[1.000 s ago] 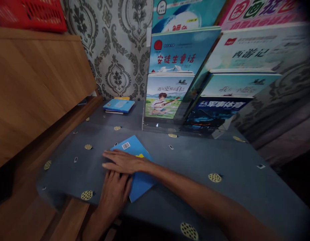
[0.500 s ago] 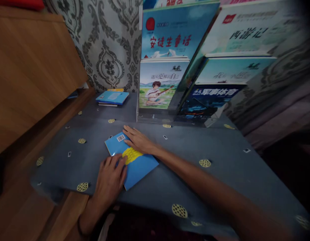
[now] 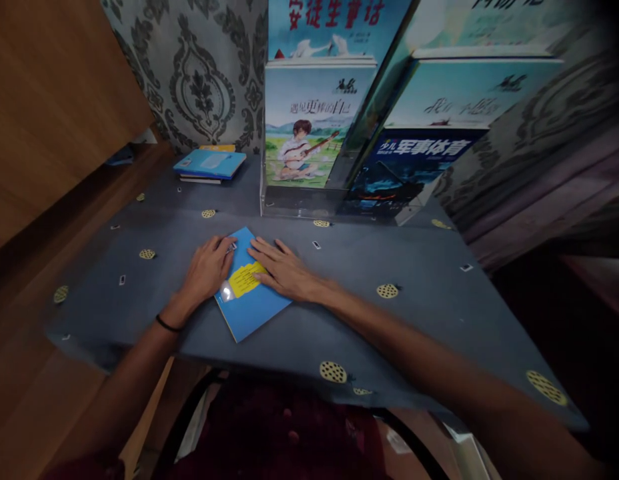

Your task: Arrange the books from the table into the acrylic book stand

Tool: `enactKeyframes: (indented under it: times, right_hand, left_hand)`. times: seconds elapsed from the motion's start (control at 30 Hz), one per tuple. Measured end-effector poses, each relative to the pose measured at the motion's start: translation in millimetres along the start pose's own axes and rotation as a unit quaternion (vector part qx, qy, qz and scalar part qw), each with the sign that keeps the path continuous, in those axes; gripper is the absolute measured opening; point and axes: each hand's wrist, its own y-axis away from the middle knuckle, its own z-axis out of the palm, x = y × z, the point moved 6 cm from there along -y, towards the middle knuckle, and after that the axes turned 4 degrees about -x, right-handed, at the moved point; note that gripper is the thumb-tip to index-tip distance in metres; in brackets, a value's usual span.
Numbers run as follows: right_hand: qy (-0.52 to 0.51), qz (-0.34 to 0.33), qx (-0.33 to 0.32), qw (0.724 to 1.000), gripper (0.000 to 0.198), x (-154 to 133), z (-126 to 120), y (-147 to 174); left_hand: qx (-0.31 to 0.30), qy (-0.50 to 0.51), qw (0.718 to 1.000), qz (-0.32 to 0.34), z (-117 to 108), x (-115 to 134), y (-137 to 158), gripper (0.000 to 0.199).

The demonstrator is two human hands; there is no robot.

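A thin blue book (image 3: 254, 315) lies flat on the cloth-covered table, turned at an angle, with a yellow text patch (image 3: 245, 280) in the middle of its cover. Across its upper left edge rests my left hand (image 3: 209, 268), fingers stretched out and partly covering the barcode. My right hand (image 3: 283, 272) lies flat on the upper right side, fingers apart, the thumb touching the yellow patch. Neither hand grips the book. A dark band circles my left wrist.
Behind the book stands a clear acrylic rack (image 3: 304, 203) filled with upright picture-cover books. To its left is a small stack of books (image 3: 209, 164). The grey tablecloth (image 3: 419, 253) has a pineapple print. A wooden cabinet (image 3: 54, 100) borders the table's left side.
My left hand has moved up along the book from its lower left edge to its upper left edge. The right hand stays on the upper right side. The camera view has tilted downward.
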Motion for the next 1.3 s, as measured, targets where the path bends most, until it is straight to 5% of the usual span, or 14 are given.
enactKeyframes:
  times: [0.27,0.57,0.77,0.97,1.17,1.3]
  right_hand:
    - [0.007,0.002,-0.004,1.0,0.062,-26.1,5.2,53.3]
    - [0.001,-0.011,0.011,1.0,0.083,-33.3,4.9,70.9]
    - [-0.097,-0.018,0.037,0.994,0.046,-24.2,-8.8,75.8]
    - [-0.197,-0.021,0.088,0.976,0.035,-30.9,-21.6,87.8]
    - [-0.258,-0.023,0.095,0.961,0.035,-37.2,-24.3,99.9]
    - [-0.339,-0.016,0.104,0.935,0.052,-32.1,-28.3,99.5]
  left_hand:
    - [-0.011,-0.014,0.999,-0.026,-6.1,7.1,2.4,0.035]
    - [-0.022,-0.025,0.999,-0.035,-24.2,-1.0,14.9,0.037]
    - [-0.127,-0.068,0.989,0.022,-36.3,6.8,72.7,0.057]
    - [-0.08,-0.138,0.978,0.134,-21.8,44.6,133.0,0.1]
    - [-0.066,-0.173,0.971,0.151,-9.4,65.5,142.4,0.059]
    - [-0.042,-0.111,0.971,0.207,-31.8,69.2,130.1,0.044]
